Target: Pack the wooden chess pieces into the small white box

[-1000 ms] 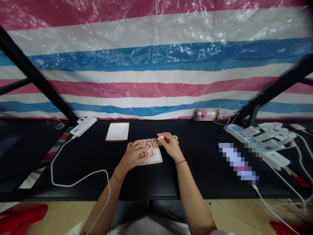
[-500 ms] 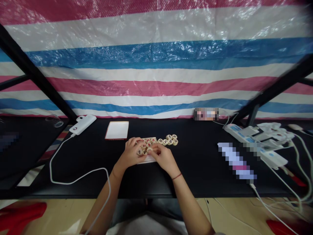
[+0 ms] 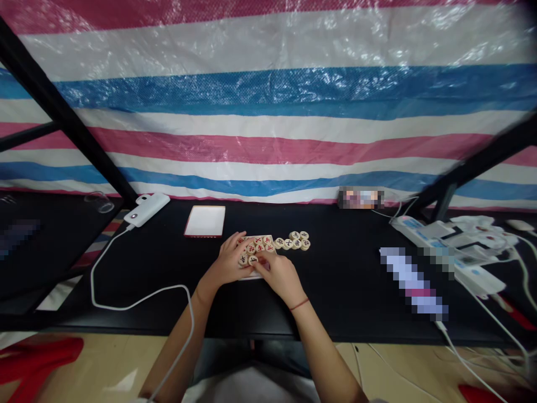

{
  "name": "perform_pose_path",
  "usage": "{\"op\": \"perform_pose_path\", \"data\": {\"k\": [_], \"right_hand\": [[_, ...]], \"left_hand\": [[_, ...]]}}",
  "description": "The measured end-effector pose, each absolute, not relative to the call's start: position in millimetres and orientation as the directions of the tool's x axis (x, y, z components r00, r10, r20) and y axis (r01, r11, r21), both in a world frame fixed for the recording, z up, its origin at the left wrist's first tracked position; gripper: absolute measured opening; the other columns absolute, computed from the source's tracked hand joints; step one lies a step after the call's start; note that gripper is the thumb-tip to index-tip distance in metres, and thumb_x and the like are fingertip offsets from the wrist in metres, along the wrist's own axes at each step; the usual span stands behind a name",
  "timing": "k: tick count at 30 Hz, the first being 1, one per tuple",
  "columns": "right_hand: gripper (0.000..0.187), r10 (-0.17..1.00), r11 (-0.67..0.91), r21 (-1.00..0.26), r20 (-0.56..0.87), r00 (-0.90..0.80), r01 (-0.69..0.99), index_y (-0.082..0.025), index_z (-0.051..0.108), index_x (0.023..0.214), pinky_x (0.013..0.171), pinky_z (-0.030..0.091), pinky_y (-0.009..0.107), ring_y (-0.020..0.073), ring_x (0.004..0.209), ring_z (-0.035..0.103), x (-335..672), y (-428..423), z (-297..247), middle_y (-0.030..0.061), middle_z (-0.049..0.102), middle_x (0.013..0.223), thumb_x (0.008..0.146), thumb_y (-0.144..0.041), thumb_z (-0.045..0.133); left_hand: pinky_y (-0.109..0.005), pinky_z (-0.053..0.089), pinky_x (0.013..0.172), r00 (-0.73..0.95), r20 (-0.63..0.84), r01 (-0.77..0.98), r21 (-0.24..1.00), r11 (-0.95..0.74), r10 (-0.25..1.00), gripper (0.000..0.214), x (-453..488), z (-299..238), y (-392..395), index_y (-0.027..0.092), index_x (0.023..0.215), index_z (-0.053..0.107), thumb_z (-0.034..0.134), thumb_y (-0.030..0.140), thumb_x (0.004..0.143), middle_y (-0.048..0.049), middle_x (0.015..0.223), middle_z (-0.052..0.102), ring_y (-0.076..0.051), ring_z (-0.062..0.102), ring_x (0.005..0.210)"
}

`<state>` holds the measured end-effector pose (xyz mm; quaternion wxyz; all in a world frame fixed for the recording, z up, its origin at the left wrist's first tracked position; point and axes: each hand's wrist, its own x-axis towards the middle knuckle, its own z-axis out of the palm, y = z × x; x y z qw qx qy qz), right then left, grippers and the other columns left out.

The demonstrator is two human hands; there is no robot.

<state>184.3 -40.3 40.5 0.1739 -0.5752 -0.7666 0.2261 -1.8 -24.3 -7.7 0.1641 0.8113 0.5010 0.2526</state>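
A shallow white box (image 3: 251, 276) lies on the black desk, holding round xiangqi pieces (image 3: 259, 240) with red and black characters, set in rows. My left hand (image 3: 229, 264) curves around the box's left side, its fingers at the far edge and its thumb along the near side. Over the box's right part, my right hand (image 3: 282, 274) has thumb and fingertips pinched at a black-marked xiangqi piece (image 3: 252, 261). The right fingers hide part of the box's inside. To the right of the box, more xiangqi pieces (image 3: 297, 243) stand together, some stacked.
The box lid (image 3: 205, 221) lies inside-up behind my left hand. A white power bank (image 3: 147, 210) with a looping cable is at the left. A blurred phone (image 3: 413, 282) and white power strips (image 3: 453, 252) with cables lie at the right. Striped sheeting (image 3: 268, 151) hangs behind.
The view has shifted slightly. My right fingers have moved a little over the pieces, and the second row of red pieces shows more clearly. My left hand stays at the box.
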Motion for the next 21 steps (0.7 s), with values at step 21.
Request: {"op": "perform_pose_path", "data": {"k": [21], "right_hand": [[0.032,0.984,0.083,-0.160,-0.146,-0.106,0.984,-0.021,0.070,0.110,0.082,0.047,0.031,0.0254,0.099,0.066,261.1,57.2,63.3,0.0111,0.071,0.107,0.084,-0.032,0.057]], "left_hand": [[-0.055,0.025,0.113,0.386,0.211,0.714,0.548,-0.436,0.898,0.020,-0.4,-0.9,-25.9,0.030,0.100,0.070,0.066,0.028,0.081,-0.0035,0.151,0.036,-0.033,0.024,0.143]]}}
